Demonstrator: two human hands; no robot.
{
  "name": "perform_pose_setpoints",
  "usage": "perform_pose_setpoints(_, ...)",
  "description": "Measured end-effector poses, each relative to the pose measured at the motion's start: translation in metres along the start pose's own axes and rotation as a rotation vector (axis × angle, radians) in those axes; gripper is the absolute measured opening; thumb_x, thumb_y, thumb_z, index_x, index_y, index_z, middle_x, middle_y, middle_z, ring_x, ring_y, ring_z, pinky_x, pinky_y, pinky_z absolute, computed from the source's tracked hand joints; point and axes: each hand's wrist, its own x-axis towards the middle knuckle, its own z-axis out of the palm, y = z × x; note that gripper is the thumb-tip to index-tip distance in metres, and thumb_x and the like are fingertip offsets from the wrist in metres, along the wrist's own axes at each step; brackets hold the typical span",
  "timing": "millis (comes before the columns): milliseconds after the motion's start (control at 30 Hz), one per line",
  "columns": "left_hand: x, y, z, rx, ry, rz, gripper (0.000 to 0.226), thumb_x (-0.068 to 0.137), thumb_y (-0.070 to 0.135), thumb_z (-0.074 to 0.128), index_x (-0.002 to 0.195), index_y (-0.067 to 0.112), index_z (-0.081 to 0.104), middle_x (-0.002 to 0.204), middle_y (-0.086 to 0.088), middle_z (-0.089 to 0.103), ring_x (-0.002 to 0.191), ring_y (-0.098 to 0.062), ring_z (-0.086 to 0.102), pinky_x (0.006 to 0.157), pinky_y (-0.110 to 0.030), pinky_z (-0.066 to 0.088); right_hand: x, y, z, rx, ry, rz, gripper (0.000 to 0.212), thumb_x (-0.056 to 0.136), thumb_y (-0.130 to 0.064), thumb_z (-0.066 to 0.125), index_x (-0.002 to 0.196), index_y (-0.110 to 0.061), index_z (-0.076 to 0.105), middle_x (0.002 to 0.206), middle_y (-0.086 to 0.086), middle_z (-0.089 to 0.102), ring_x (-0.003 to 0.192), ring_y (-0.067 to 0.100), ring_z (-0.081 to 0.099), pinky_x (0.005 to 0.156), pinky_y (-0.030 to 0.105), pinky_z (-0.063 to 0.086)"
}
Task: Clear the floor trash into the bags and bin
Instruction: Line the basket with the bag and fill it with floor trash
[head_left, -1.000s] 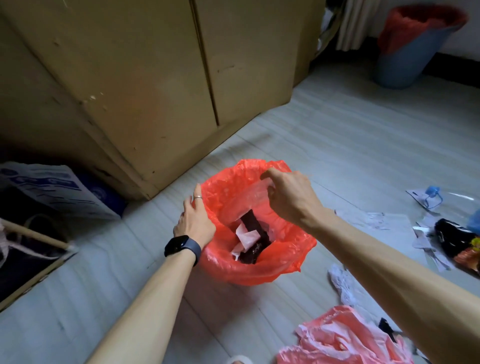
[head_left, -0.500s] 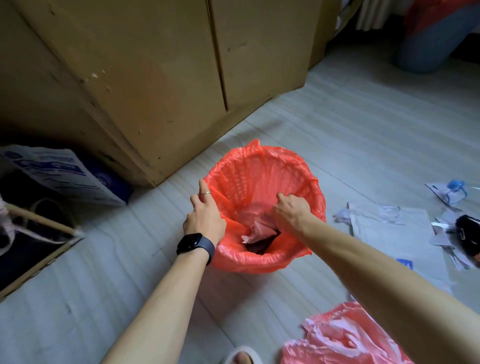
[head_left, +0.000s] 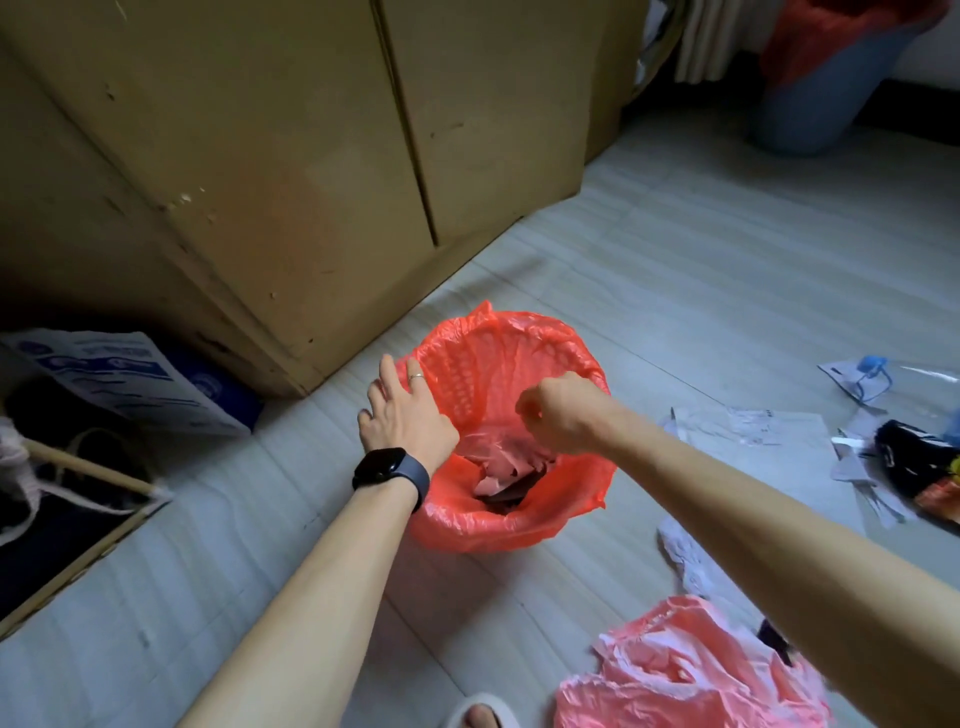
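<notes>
1. Here, the left hand (head_left: 408, 415) lies flat, fingers straight, on the left rim of the red-lined bin (head_left: 519, 353) at frame centre, likely steadying it.
2. The right hand (head_left: 563, 413) hovers over the opening, fingers curled; whether they pinch anything, I cannot tell.
3. Papers (head_left: 748, 431) and a pink bag (head_left: 691, 675) wait on the floor (head_left: 675, 260), right and lower right.

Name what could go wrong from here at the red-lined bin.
1. The left hand only rests on the red liner; pushing the trash down with the right hand may drag the liner's rim inward.
2. The pink bag lies beside the slippered foot; a step could slip on it.
</notes>
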Motion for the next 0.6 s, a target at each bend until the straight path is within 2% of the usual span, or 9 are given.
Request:
perform_pose_setpoints(67, -0.003, 0.023, -0.012, -0.018, 0.006, 0.098, 0.067, 0.086, 0.024, 0.053, 0.149, 0.020, 0.029, 0.157, -0.009, 0.016, 0.139, -0.032, 0.028, 0.107, -0.046, 0.032, -0.025, 0.016, -0.013, 0.263, 0.204, 0.008, 0.024, 0.088, -0.016, 0.055, 0.100, -0.021, 0.075, 0.101, 0.000, 0.075, 0.094, 0.022, 0.068, 0.082, 0.031, 0.053)
perform_pose_setpoints(167, -0.013, 0.072, -0.022, -0.067, 0.015, 0.301, 0.059, 0.088, 0.024, 0.051, 0.145, 0.022, 0.038, 0.152, -0.006, 0.029, 0.138, -0.028, 0.030, 0.109, -0.042, 0.032, -0.077, 0.053, -0.021, 0.577, 0.462, 0.134, 0.020, 0.087, -0.012, 0.061, 0.097, -0.023, 0.074, 0.093, -0.010, 0.075, 0.079, 0.007, 0.070, 0.078, 0.023, 0.053)
perform_pose_setpoints(267, -0.033, 0.128, -0.019, -0.108, 0.066, 0.536, 0.052, 0.088, 0.024, 0.050, 0.140, 0.022, 0.045, 0.144, -0.002, 0.041, 0.132, -0.023, 0.037, 0.106, -0.037, 0.035, -0.132, 0.104, -0.003, 0.629, 0.553, 0.315, 0.017, 0.086, -0.012, 0.064, 0.092, -0.025, 0.072, 0.086, -0.017, 0.072, 0.072, -0.007, 0.066, 0.067, 0.003, 0.043)
perform_pose_setpoints(333, -0.049, 0.168, -0.007, -0.145, 0.067, 0.695, 0.051, 0.086, 0.024, 0.051, 0.137, 0.023, 0.048, 0.139, 0.000, 0.045, 0.128, -0.022, 0.042, 0.103, -0.034, 0.035, -0.166, 0.145, 0.021, 0.612, 0.530, 0.499, 0.016, 0.087, -0.014, 0.065, 0.092, -0.028, 0.070, 0.088, -0.016, 0.072, 0.074, -0.005, 0.066, 0.067, 0.003, 0.041)
perform_pose_setpoints(433, -0.076, 0.221, 0.033, -0.143, -0.038, 0.857, 0.053, 0.086, 0.022, 0.051, 0.139, 0.024, 0.046, 0.140, 0.000, 0.045, 0.128, -0.022, 0.042, 0.104, -0.036, 0.036, -0.212, 0.210, 0.066, 0.631, 0.374, 0.801, 0.020, 0.089, -0.019, 0.062, 0.107, -0.025, 0.065, 0.109, -0.002, 0.072, 0.090, 0.015, 0.068, 0.083, 0.027, 0.049)
perform_pose_setpoints(533, -0.095, 0.253, 0.093, -0.099, -0.247, 0.831, 0.056, 0.086, 0.022, 0.050, 0.142, 0.025, 0.042, 0.145, -0.001, 0.040, 0.134, -0.022, 0.037, 0.107, -0.036, 0.035, -0.246, 0.257, 0.102, 0.620, 0.246, 0.976, 0.040, 0.091, -0.028, 0.060, 0.128, -0.015, 0.055, 0.127, 0.006, 0.063, 0.108, 0.024, 0.063, 0.096, 0.039, 0.047)
perform_pose_setpoints(600, -0.100, 0.260, 0.130, -0.116, -0.450, 0.687, 0.057, 0.088, 0.024, 0.049, 0.144, 0.024, 0.039, 0.146, -0.005, 0.039, 0.135, -0.025, 0.035, 0.109, -0.037, 0.035, -0.254, 0.275, 0.115, 0.637, 0.203, 1.030, 0.051, 0.092, -0.032, 0.060, 0.137, -0.011, 0.048, 0.137, 0.010, 0.056, 0.121, 0.026, 0.056, 0.100, 0.040, 0.044)
